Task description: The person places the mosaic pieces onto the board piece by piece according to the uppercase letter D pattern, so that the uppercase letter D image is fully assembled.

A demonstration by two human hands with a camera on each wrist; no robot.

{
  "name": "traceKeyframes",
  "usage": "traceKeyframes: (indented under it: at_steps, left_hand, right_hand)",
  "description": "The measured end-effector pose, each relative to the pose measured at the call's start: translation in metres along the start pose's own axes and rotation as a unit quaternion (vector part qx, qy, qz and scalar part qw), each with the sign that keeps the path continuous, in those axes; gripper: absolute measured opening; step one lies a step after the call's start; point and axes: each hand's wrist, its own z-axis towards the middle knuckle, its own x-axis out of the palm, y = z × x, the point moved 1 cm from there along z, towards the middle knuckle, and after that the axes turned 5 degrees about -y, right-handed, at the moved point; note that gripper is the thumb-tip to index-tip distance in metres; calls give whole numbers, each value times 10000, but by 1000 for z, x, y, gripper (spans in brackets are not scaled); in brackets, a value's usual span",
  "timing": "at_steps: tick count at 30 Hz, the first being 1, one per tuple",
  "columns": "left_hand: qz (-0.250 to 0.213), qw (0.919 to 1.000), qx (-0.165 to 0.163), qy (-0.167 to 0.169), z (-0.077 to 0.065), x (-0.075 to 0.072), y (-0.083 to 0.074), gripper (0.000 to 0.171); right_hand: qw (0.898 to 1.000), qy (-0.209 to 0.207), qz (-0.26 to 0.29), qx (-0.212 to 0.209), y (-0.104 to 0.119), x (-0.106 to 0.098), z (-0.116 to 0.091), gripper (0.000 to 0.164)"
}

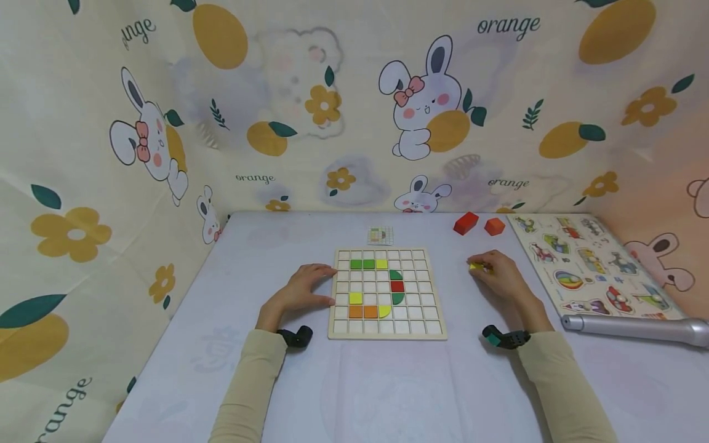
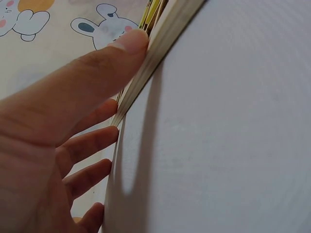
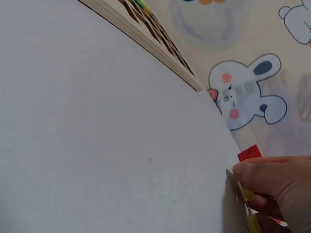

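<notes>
A square wooden grid board [image 1: 388, 336] lies on the table. Along its left edge my left hand [image 1: 299, 288] rests, thumb and fairly straight fingers touching the rim; the left wrist view shows the thumb [image 2: 104, 65] on that edge. Green, yellow, red and orange tiles sit in some cells, among them a red square [image 1: 397, 287] and a yellow rounded tile [image 1: 384, 312]. Right of the board, my right hand [image 1: 503, 278] pinches a small yellow piece [image 1: 474, 266] low over the table. Its exact shape is partly hidden by the fingers.
Behind the board lies a small pattern card [image 1: 380, 235]. Two red-orange blocks [image 1: 466, 223] stand beyond my right hand. Farther right are a picture puzzle board [image 1: 595, 264] and a silver tube [image 1: 631, 329]. A printed cloth [image 1: 354, 80] walls the back.
</notes>
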Motion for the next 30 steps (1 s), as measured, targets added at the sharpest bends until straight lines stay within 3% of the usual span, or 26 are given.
traceKeyframes:
  at_steps: [8, 17, 21, 30]
  left_hand:
    - [1, 10000, -38, -29, 1, 2, 2, 72]
    - [-6, 10000, 27, -29, 1, 0, 1, 72]
    - [-20, 10000, 55, -39, 1, -1, 0, 72]
    - [-14, 9999, 100, -46, 1, 0, -1, 71]
  right_hand:
    - [9990, -279, 359, 4, 24, 12, 4, 29]
    - [9977, 183, 654, -87, 72, 39, 10, 31]
    - [9955, 324, 845, -286, 93, 55, 13, 31]
    - [9865, 341, 960, -1282, 137, 92, 15, 33]
